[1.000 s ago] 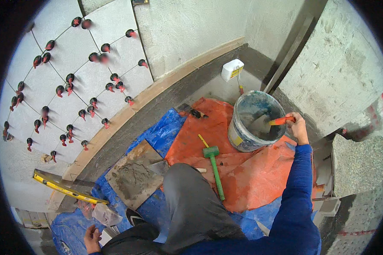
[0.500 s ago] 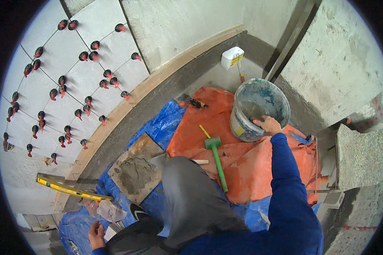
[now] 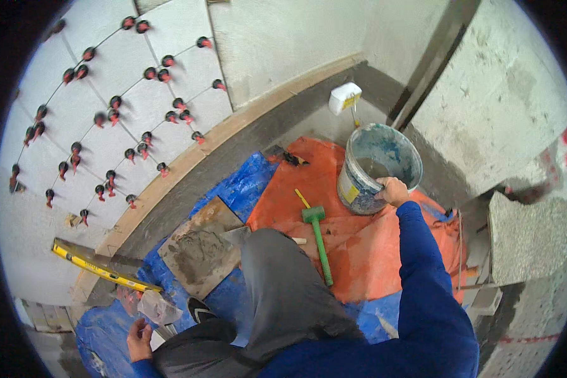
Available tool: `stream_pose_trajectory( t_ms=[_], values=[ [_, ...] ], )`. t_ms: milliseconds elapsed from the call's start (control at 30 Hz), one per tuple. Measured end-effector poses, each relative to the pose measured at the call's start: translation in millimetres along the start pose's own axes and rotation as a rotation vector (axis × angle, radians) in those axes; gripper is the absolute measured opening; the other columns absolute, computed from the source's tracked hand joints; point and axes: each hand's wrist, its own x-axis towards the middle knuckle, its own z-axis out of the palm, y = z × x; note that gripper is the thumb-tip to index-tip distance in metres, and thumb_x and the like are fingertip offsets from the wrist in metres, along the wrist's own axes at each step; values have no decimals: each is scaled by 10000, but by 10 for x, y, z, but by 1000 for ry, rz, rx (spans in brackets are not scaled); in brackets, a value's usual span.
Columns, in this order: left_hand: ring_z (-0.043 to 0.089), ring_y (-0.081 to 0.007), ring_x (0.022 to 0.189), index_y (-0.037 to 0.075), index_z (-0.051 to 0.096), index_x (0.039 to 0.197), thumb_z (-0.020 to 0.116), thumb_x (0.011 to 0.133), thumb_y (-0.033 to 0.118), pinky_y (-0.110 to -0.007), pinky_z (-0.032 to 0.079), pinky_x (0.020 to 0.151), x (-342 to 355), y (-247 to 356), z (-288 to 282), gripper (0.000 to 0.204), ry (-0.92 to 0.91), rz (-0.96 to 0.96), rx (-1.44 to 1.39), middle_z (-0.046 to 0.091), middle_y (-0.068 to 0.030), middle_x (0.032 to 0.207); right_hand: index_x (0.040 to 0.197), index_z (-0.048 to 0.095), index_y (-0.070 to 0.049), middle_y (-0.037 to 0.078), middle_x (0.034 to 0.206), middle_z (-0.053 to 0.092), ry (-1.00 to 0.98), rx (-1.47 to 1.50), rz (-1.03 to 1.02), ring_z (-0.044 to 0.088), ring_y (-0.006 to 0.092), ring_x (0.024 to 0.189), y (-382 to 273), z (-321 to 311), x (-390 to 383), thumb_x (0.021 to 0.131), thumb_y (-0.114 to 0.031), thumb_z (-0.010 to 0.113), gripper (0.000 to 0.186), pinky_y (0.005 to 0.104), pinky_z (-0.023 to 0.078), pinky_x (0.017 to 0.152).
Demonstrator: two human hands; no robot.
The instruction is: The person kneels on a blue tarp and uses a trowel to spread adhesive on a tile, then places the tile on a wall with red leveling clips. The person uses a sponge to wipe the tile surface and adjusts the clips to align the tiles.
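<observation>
My right hand (image 3: 394, 191) is closed on the near rim of a large mortar-smeared bucket (image 3: 354, 184), which tilts on the orange sheet; some grey material shows inside. At the lower left my left hand (image 3: 139, 341) holds nothing, its fingers loosely bent and apart. It is beside a crumpled clear plastic bag (image 3: 159, 307) and my thigh. Ahead of my knee lies a square tile (image 3: 212, 214) with grey mortar (image 3: 198, 247) spread on it. A trowel's blade (image 3: 235, 235) rests at its edge, partly behind my knee. A green rubber mallet (image 3: 318, 230) lies between my knee and the bucket.
Wall tiles (image 3: 116, 82) with red-and-black levelling clips rise at the left above a wooden strip (image 3: 223, 128). A yellow spirit level (image 3: 104, 272) lies below them. Blue sheeting (image 3: 233, 189) and an orange sheet (image 3: 359, 252) cover the floor. A white container (image 3: 344, 98) stands behind the bucket.
My right hand has shifted from inside the bucket's mouth to its rim, and the bucket has tipped slightly. The view has turned a little; my left hand stays low at the left.
</observation>
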Motion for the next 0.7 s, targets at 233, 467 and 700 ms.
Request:
stream_pose_trajectory(
  t_ms=[233, 467, 700],
  values=[
    [668, -200, 887, -27, 637, 1267, 700, 915, 207, -334, 541, 782, -74, -18, 4, 427, 27, 13, 13, 710, -134, 1071, 1152, 736, -148, 170, 986, 741, -47, 86, 36, 709, 364, 955, -170, -290, -170, 689, -165, 849, 478, 455, 545, 840],
    [674, -191, 862, -37, 638, 1255, 709, 904, 226, -332, 542, 758, 173, 94, 77, 444, -38, -5, 57, 718, -140, 1037, 1144, 737, -205, 167, 893, 733, 24, -6, -31, 710, 383, 854, -492, 66, -705, 728, -239, 821, 426, 496, 563, 758],
    [669, -165, 759, -60, 601, 1266, 680, 920, 211, -287, 520, 597, 330, -204, 1, 446, -64, -5, 81, 697, -135, 1000, 1074, 719, -86, 188, 837, 729, -225, 616, 56, 716, 359, 737, -194, 141, -675, 914, -299, 686, 269, 478, 568, 694]
  ],
)
